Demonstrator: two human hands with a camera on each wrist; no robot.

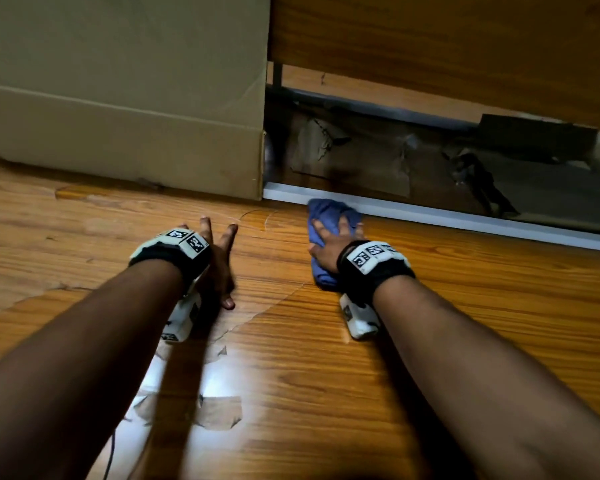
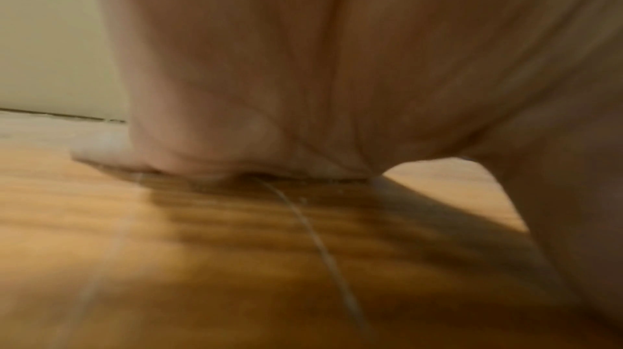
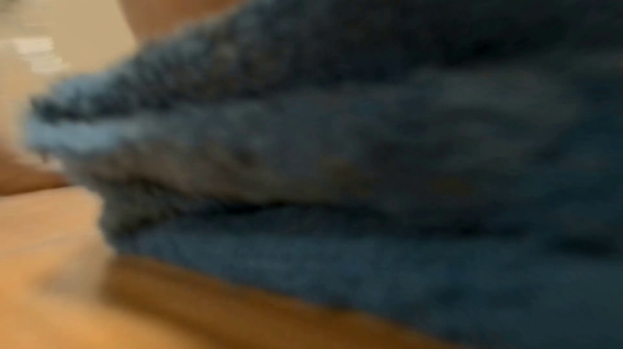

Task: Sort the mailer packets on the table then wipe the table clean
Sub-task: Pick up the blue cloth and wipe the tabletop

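Note:
A folded blue cloth [image 1: 326,230] lies on the wooden table [image 1: 465,306] close to its far white edge. My right hand [image 1: 333,244] presses flat on the cloth with fingers spread over it. In the right wrist view the cloth [image 3: 371,155] fills the blurred frame, lying on the wood. My left hand [image 1: 219,258] rests on the bare tabletop to the left of the cloth, fingers straight and spread, holding nothing. The left wrist view shows that hand's palm [image 2: 303,75] planted on the wood. No mailer packets are in view.
A large cardboard box [image 1: 125,98] stands on the table at the far left, close beyond my left hand. Past the table's far edge [image 1: 430,213] there is a drop to a dark floor with brown packaging [image 1: 354,161]. Peeled patches [image 1: 219,410] mark the table's veneer.

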